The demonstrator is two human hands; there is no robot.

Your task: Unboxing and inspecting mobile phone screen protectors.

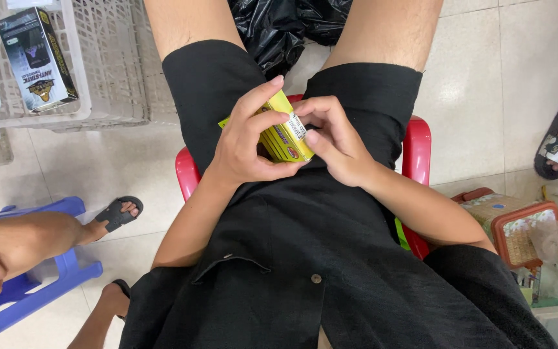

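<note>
Yellow cardboard marks the small box held over the lap of a person in black clothes seated on a red plastic stool. The left hand wraps around the box, fingers curled over its top and thumb pressed beneath, gripping it firmly. The right hand is partly closed at the box's near end, its fingertips touching the white label on the end flap. By the look of it, the step in hand is working that end flap; the next move would call for a steady left grip while the right fingertips catch the flap's edge. To the left stands a white plastic basket holding a dark boxed product, and a blue stool sits nearby.
</note>
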